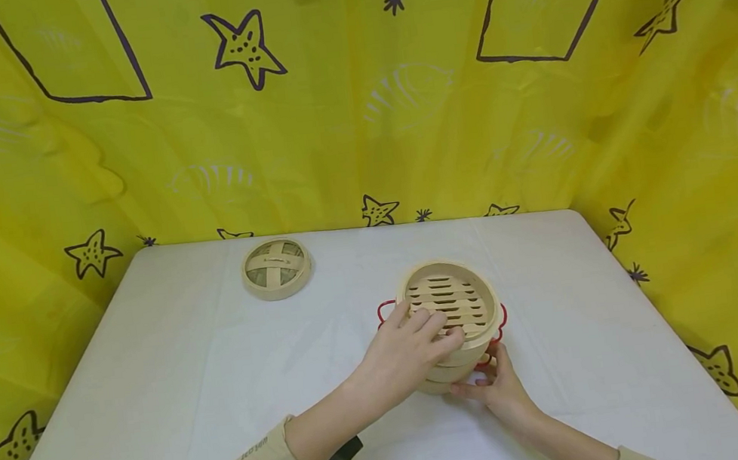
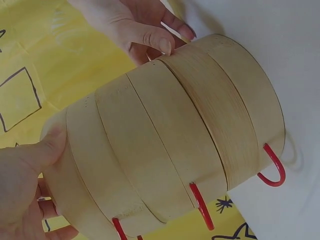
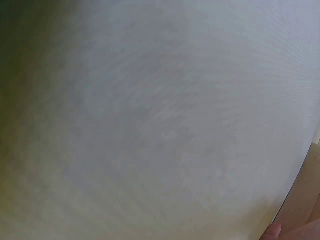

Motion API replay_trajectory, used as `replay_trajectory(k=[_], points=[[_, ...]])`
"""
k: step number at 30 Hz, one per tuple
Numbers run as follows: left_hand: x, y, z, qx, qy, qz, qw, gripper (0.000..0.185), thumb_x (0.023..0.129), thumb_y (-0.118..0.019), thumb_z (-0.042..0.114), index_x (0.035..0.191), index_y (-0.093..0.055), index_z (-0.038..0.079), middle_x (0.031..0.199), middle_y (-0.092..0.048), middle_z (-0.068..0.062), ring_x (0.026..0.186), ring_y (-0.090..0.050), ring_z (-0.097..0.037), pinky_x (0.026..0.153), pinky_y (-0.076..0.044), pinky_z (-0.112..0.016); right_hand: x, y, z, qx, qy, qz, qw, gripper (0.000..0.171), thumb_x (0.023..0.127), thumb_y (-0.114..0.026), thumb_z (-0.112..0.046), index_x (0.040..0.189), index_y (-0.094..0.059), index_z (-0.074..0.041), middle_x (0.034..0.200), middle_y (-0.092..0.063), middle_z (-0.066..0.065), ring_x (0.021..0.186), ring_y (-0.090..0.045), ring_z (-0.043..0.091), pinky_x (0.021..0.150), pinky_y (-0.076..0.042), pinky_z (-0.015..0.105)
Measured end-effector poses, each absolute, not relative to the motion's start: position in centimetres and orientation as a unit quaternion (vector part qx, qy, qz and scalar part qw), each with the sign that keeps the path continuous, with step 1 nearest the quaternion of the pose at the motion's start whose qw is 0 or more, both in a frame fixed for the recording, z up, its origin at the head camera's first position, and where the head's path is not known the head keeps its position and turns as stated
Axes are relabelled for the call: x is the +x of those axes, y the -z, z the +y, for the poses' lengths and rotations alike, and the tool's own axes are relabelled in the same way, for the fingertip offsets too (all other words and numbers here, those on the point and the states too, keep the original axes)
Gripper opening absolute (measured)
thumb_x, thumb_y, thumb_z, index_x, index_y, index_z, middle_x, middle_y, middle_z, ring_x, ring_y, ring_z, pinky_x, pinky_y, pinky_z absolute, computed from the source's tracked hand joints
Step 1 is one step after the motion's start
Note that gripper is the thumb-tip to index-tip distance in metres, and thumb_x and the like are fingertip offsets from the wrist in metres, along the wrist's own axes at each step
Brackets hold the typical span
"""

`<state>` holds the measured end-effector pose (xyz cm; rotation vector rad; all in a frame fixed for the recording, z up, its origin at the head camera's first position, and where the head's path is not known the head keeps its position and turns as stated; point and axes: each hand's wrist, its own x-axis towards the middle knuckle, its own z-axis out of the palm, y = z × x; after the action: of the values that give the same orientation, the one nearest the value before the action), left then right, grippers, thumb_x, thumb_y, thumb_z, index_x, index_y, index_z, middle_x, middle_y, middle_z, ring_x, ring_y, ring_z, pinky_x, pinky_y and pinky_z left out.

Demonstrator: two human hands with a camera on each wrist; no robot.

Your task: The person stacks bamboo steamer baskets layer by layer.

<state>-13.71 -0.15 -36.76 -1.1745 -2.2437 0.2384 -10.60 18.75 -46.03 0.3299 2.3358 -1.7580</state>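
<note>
A stack of round bamboo steamer baskets [image 1: 457,357] stands on the table, right of centre, with red loop handles [image 1: 504,318] at its sides. Slats form the floor of the uppermost basket [image 1: 445,301]. My left hand [image 1: 410,350] grips that basket's rim, fingers over the inside and thumb [image 2: 54,142] against the outer wall. Low on the right side, my right hand [image 1: 506,390] holds the stack, its thumb touching the wall of a lower basket. The right wrist view catches only a fingertip [image 3: 272,230] beside a bamboo wall [image 3: 301,197].
A round woven bamboo lid [image 1: 275,262] with crossed strips lies at the back left of the white-covered table [image 1: 170,344]. Yellow curtains [image 1: 331,136] with starfish drawings close off the back and both sides.
</note>
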Motion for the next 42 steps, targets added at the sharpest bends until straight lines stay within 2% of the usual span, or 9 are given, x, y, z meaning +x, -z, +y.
replay_trajectory(k=[5,9,19,26,29,33,42], points=[[-13.8,37.0,-0.1,-0.444,-0.073,-0.841,0.301,0.047,0.071,-0.061,0.060,0.104,-0.048,0.028,0.096,-0.047,0.005,0.094,-0.047,-0.014,0.085,-0.036,-0.033,-10.6,46.1,18.8,0.107,0.599,0.788,0.098,0.081,0.069,-0.078,-0.010,0.128,-0.022,-0.008,0.121,-0.036,0.012,0.100,-0.043,0.023,0.076,-0.037,0.026],[-13.7,37.0,-0.2,-0.445,-0.066,-0.842,0.298,0.047,0.071,-0.062,0.059,0.104,-0.049,0.029,0.097,-0.048,0.005,0.095,-0.048,-0.014,0.087,-0.036,-0.034,-10.7,46.1,18.9,0.104,0.596,0.790,0.097,0.082,0.069,-0.079,-0.011,0.129,-0.022,-0.007,0.122,-0.035,0.010,0.101,-0.043,0.022,0.077,-0.037,0.026],[-13.7,37.0,-0.3,-0.443,-0.064,-0.847,0.288,0.044,0.074,-0.062,0.056,0.107,-0.049,0.030,0.097,-0.047,0.004,0.090,-0.046,-0.013,0.086,-0.035,-0.033,-10.7,46.1,18.9,0.096,0.596,0.791,0.100,0.083,0.070,-0.078,-0.012,0.130,-0.021,-0.008,0.126,-0.032,0.009,0.106,-0.042,0.023,0.078,-0.037,0.025],[-14.0,37.0,-0.6,-0.459,-0.034,-0.840,0.287,0.028,0.085,-0.057,0.039,0.109,-0.049,0.029,0.095,-0.046,0.003,0.088,-0.045,-0.014,0.086,-0.035,-0.032,-10.7,46.1,19.0,0.098,0.598,0.790,0.097,0.082,0.071,-0.077,-0.008,0.131,-0.020,-0.007,0.124,-0.033,0.010,0.101,-0.043,0.020,0.073,-0.038,0.023],[-14.3,36.9,-0.9,-0.467,-0.004,-0.839,0.280,0.028,0.087,-0.055,0.040,0.113,-0.050,0.029,0.096,-0.047,0.002,0.089,-0.045,-0.016,0.086,-0.035,-0.033,-10.7,46.2,18.9,0.101,0.599,0.788,0.098,0.083,0.071,-0.077,-0.007,0.131,-0.020,-0.008,0.125,-0.032,0.010,0.101,-0.043,0.019,0.074,-0.038,0.023],[-14.7,36.5,-1.5,-0.461,0.006,-0.846,0.269,0.034,0.086,-0.053,0.044,0.116,-0.051,0.028,0.103,-0.048,0.001,0.099,-0.046,-0.018,0.090,-0.034,-0.037,-10.6,46.2,18.9,0.101,0.599,0.788,0.097,0.082,0.071,-0.077,-0.008,0.131,-0.020,-0.008,0.126,-0.031,0.009,0.103,-0.041,0.020,0.075,-0.038,0.024],[-16.5,35.4,-3.2,-0.396,0.038,-0.876,0.271,0.046,0.087,-0.046,0.053,0.120,-0.053,0.022,0.115,-0.051,-0.003,0.104,-0.045,-0.021,0.095,-0.031,-0.039,-10.6,46.2,19.0,0.096,0.592,0.795,0.094,0.084,0.069,-0.079,-0.012,0.130,-0.021,-0.007,0.125,-0.032,0.009,0.109,-0.041,0.024,0.082,-0.037,0.027]])
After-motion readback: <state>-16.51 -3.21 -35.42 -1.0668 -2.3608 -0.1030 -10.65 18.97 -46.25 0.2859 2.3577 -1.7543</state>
